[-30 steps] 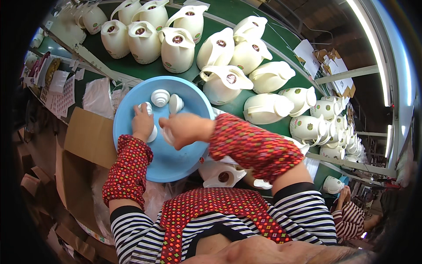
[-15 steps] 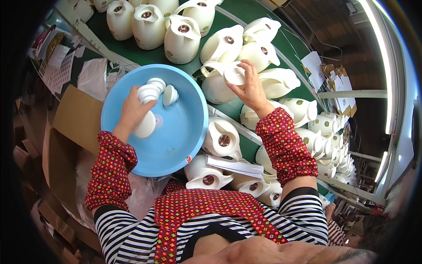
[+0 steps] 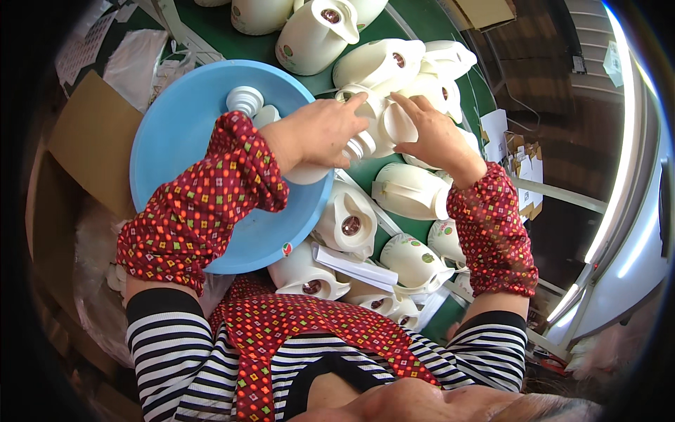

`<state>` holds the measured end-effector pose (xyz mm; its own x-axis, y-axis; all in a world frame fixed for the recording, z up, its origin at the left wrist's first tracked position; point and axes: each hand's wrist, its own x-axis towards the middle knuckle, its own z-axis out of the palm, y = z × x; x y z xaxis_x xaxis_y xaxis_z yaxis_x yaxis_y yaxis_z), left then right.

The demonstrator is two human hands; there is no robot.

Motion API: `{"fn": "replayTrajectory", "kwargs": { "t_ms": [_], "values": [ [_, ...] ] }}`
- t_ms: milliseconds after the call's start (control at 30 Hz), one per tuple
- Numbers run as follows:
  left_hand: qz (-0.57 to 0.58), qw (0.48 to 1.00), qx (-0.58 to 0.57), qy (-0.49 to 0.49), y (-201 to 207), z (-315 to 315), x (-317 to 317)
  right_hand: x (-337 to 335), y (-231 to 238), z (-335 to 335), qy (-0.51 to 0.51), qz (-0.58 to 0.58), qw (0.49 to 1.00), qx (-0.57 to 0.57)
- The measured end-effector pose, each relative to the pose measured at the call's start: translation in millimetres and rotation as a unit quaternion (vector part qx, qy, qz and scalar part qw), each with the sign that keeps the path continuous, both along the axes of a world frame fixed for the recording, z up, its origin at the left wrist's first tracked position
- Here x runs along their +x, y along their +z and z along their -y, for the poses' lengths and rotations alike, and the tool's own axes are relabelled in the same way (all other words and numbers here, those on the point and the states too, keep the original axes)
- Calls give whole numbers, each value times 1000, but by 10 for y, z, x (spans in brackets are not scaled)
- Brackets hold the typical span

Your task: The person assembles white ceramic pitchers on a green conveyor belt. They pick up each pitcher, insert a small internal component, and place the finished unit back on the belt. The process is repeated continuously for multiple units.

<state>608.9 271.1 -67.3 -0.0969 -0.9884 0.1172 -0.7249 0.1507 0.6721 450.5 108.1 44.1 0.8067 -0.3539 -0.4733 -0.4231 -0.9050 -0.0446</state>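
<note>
Over the blue basin's (image 3: 151,151) edge, the left hand (image 3: 323,133) grasps a ridged white stopper (image 3: 361,145); the right hand (image 3: 441,141) holds a white cap (image 3: 399,125) among cream jugs (image 3: 365,67).

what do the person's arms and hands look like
The left hand and right hand are bare, without gloves. Loose dark red sleeve covers, gathered at the wrist, are dotted with small orange, yellow, green and white shapes. Above are black-and-white striped shirt sleeves with black cuffs.

A green-topped worktable (image 3: 209,29) lies left of a pale metal bar (image 3: 562,195), a long lit tube light (image 3: 628,169) and a dark brown panelled surface (image 3: 538,77).
</note>
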Motion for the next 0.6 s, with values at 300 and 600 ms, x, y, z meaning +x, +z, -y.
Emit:
{"fn": "replayTrajectory", "kwargs": {
  "t_ms": [300, 600],
  "values": [
    [31, 997, -10, -71, -54, 149, 58, -266, -176, 233, 217, 15, 974, -59],
    [64, 995, 12, -80, 10, 151, 90, 21, 40, -96, 16, -51, 994, -91]
  ]
}}
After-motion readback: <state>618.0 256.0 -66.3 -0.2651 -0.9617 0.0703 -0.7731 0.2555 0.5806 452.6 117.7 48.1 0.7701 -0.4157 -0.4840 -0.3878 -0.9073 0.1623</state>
